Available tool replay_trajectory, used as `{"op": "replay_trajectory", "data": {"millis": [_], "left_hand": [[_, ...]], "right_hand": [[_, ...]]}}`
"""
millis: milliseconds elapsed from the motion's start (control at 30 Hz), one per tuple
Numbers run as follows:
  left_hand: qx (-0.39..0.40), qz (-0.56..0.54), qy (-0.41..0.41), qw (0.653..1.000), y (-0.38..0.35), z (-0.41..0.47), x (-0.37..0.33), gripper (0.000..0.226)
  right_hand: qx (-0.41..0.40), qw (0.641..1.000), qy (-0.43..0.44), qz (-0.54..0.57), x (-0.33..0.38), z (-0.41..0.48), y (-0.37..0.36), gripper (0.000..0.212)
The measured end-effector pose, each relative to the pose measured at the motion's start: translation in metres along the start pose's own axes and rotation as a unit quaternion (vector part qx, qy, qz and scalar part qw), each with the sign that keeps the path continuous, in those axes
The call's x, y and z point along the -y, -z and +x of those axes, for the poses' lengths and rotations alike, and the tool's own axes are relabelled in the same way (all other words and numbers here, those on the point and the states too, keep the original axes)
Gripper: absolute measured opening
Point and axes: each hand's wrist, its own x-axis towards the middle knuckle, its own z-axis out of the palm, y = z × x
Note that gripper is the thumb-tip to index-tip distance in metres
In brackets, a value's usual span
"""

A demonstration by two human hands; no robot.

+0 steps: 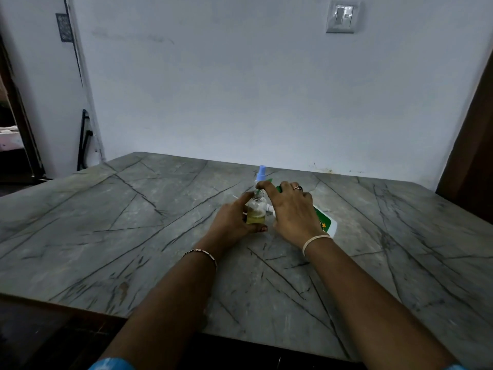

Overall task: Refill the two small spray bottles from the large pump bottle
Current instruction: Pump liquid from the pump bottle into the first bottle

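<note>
The small open spray bottle (256,209) stands upright mid-table, gripped by the left hand (234,220). Just right of it, the right hand (290,209) lies over the large pump bottle (324,222), fingers touching the small bottle's open neck. The second spray bottle (261,173) stands just behind.

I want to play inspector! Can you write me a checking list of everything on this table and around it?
Surface: grey stone table with dark veins, looks dry.
Job's things: small open bottle upright, yellowish liquid low inside; blue spray bottle behind it; large green-and-white bottle lying under the right hand.
Clutter: nothing seen.
Hands: left hand grips the small open bottle; right hand rests over the large bottle, fingertip at the small bottle's neck.
Cables: nothing seen.
Surroundings: pale wall, wall switch, dark doorway on the left.
</note>
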Motion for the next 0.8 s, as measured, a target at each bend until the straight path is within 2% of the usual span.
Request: {"op": "replay_trajectory", "data": {"millis": [133, 367, 667, 800], "left_hand": [[-0.004, 0.004, -0.002, 1.000, 0.0005, -0.0001, -0.0009, 0.095], [-0.003, 0.004, -0.002, 1.000, -0.0016, 0.0016, 0.0020, 0.094], [-0.001, 0.002, -0.006, 1.000, -0.0011, 0.0010, 0.0013, 0.093], [0.000, 0.001, -0.003, 1.000, -0.0009, 0.0013, 0.0016, 0.094]], "right_hand": [[0.000, 1.000, 0.005, -0.001, -0.0024, -0.0010, 0.0004, 0.081], [0.022, 1.000, 0.014, -0.009, -0.0078, -0.0059, 0.0057, 0.098], [0.019, 1.000, -0.003, 0.013, -0.0005, 0.0005, 0.0035, 0.083], [0.012, 1.000, -0.001, 0.007, -0.0013, -0.0009, 0.0040, 0.083]]}}
